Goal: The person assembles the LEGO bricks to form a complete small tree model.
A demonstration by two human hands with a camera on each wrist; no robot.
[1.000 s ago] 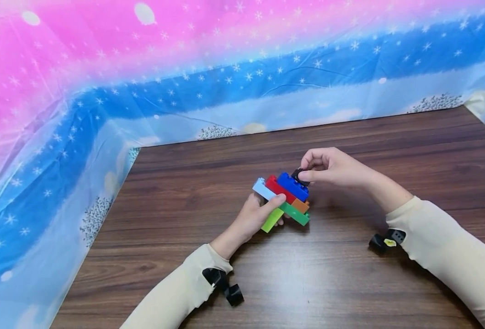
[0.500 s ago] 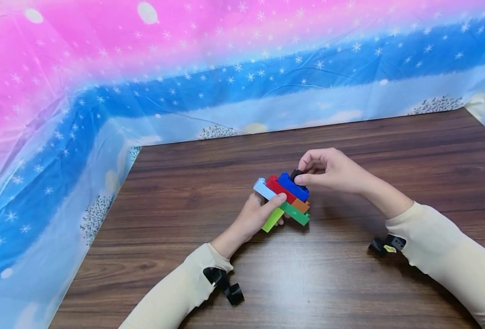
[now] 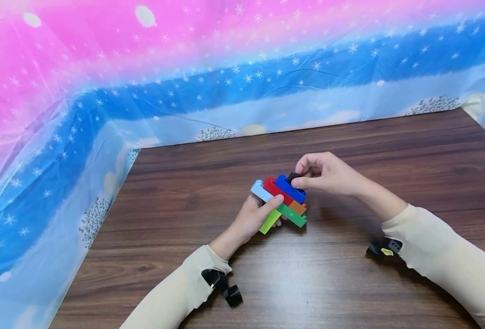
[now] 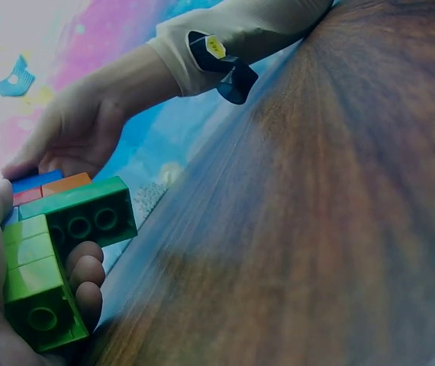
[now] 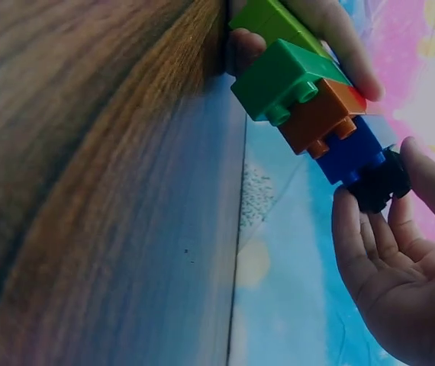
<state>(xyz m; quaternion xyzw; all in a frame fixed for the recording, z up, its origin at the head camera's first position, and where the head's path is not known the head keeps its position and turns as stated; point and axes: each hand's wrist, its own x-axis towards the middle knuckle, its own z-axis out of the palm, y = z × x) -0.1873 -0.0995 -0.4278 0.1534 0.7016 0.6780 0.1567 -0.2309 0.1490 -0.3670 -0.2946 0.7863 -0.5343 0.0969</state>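
My left hand (image 3: 248,217) grips a joined block of toy building bricks, held tilted, with the thumb across its front. Stacked in it are lime green bricks (image 3: 269,222), a green brick (image 3: 293,216), a light blue brick (image 3: 261,190), a red brick (image 3: 276,188), an orange brick (image 3: 297,207) and a blue brick (image 3: 289,188). Between thumb and fingers my right hand (image 3: 326,176) pinches a small black brick (image 5: 381,183) against the studded side of the blue brick. Whether it is fully pressed on is unclear. Hollow undersides of the lime bricks (image 4: 38,282) show in the left wrist view.
Both hands are above a dark wooden table (image 3: 164,183). A pink and blue snowflake cloth (image 3: 209,98) hangs along its back and left edges. Black camera mounts (image 3: 221,285) stick out at the sleeve cuffs.
My right hand has shifted slightly left and down with the black brick, along the blue brick's studded side. The left hand keeps its grip on the block, nearly still.
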